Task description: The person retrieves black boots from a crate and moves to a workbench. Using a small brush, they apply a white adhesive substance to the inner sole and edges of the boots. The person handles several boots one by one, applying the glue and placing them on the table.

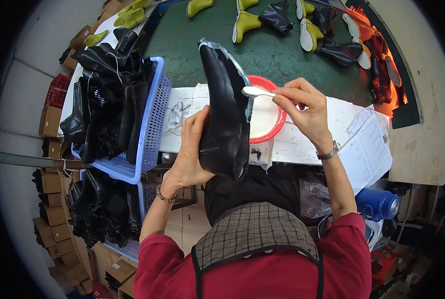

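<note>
A black leather boot upper (221, 114) is held up in front of me, its open underside edge turned to the right and coated with something pale. My left hand (190, 149) grips it from the left side, fingers wrapped around the shaft. Between the thumb and fingers of my right hand (304, 107) is a white-handled brush (258, 92), much like a toothbrush. Its head meets the pale edge of the upper; the bristles are hidden. Just behind stands a red tub (278, 127) of creamy white liquid, partly covered by the boot upper.
Blue plastic baskets (150, 124) piled with black boot uppers (108, 74) stand at my left. Beyond the white table lies a green conveyor belt (192, 47) carrying yellow-green lasts (245, 25) and dark uppers. Papers (364, 154) and a blue flask (377, 203) are at the right.
</note>
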Motion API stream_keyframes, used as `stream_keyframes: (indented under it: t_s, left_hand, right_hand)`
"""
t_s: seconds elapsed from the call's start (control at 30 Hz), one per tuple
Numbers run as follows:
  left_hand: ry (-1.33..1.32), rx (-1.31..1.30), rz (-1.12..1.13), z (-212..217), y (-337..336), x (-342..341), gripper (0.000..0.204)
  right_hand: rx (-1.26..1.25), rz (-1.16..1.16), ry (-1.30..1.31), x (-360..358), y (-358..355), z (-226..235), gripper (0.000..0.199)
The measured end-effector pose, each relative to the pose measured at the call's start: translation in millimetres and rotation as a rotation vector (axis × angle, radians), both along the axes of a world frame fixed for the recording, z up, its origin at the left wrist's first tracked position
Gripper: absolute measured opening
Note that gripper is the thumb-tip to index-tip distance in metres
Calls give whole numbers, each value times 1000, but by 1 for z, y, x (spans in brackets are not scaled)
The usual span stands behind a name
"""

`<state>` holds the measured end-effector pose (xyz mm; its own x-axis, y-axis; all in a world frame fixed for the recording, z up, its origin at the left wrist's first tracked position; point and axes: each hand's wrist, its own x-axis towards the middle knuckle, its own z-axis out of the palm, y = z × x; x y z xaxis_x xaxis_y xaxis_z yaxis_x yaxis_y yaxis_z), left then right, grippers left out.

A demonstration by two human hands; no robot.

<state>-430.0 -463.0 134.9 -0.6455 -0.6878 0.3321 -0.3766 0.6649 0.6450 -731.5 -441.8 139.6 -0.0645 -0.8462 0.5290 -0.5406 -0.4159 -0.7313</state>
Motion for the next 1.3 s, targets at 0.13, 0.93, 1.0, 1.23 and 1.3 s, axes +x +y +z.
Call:
stream_keyframes:
  t_s: [0.13,0.93,1.0,1.23,1.3]
  left_hand:
    - [15,-30,47,4,-10,-3,117]
    - [417,-18,167,-9,-47,-4,100]
    - [423,260,159,-6,-40,23,89]
    - [753,1093,-131,-15,-20,74,74]
    - [886,1203,-202,-25,-12,80,77]
  right_hand:
    - [-81,124,-42,8,4,-2,19]
    - [321,98,-160,18,24,1,14]
    - [254,-81,133,0,7,-22,13]
    - [179,-125,568,-21,-15,-50,7]
    - [181,-65,257,-21,-12,-24,10]
